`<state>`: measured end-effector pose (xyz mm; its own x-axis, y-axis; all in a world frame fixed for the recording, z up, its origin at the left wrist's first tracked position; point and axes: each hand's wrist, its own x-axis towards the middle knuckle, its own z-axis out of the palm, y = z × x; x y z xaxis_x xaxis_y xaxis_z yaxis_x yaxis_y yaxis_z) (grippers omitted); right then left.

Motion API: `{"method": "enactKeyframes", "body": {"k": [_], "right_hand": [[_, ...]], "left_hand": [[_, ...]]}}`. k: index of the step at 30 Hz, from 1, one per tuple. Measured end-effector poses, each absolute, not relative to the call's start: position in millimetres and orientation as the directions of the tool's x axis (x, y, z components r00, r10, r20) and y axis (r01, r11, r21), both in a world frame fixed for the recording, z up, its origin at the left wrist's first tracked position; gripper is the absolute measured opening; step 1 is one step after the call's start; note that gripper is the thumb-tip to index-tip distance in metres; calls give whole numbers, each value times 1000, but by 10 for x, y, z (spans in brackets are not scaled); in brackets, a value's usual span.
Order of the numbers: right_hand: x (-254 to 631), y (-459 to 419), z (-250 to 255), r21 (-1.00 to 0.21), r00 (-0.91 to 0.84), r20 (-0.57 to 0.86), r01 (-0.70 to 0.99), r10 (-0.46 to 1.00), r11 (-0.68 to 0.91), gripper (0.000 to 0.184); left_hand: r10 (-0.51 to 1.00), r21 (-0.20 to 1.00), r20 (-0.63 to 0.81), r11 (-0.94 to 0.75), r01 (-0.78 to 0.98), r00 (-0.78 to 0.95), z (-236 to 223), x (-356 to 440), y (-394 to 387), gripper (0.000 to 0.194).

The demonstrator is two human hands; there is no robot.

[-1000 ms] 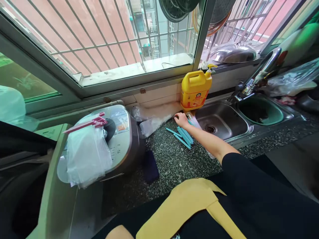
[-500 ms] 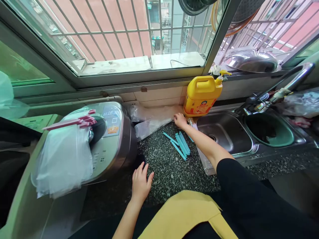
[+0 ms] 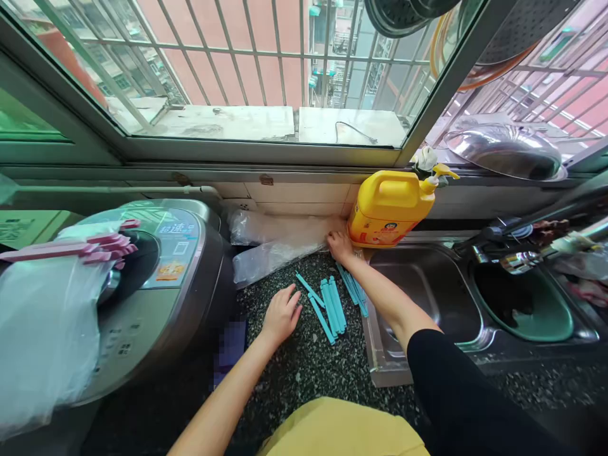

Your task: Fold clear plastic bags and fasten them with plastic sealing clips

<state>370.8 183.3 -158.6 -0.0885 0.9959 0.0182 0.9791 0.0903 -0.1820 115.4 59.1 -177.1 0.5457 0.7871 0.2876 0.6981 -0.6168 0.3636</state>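
Note:
My left hand [image 3: 282, 313] hovers low over the dark speckled counter [image 3: 294, 373], fingers spread and holding nothing, just left of several light-blue bag sealing clips [image 3: 335, 307]. My right hand [image 3: 339, 247] is stretched to the back, its fingers bent down at the right end of a crumpled clear plastic bag [image 3: 273, 256]; the fingertips are partly hidden. Beneath my right forearm lies another bunch of blue clips [image 3: 354, 291]. The loose clips form a neat row, with a few at angles on its left.
A rice cooker [image 3: 190, 253] carries pink clips [image 3: 107, 247] and white plastic bags [image 3: 52, 335] at left. A yellow detergent jug [image 3: 387, 209] stands behind the metal sink [image 3: 427, 278]. A green basin [image 3: 532, 316] sits under the faucet [image 3: 522, 261]. A clear plastic tray-like strip [image 3: 389, 373] edges the sink.
My view has shifted closer and turned. My left hand has moved up and right towards the blue clips. My right hand stays at the bag, and more of the clips under its forearm show.

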Motion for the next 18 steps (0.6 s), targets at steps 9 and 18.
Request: {"method": "enactKeyframes", "body": {"k": [9, 18], "right_hand": [[3866, 1807, -1634, -174, -228, 121, 953, 966, 246, 27], [3910, 1700, -1643, -229, -208, 226, 938, 952, 259, 25]], "left_hand": [[905, 520, 104, -402, 753, 412, -1613, 1975, 1728, 27], [961, 746, -44, -152, 649, 275, -1523, 2181, 1942, 28]]}}
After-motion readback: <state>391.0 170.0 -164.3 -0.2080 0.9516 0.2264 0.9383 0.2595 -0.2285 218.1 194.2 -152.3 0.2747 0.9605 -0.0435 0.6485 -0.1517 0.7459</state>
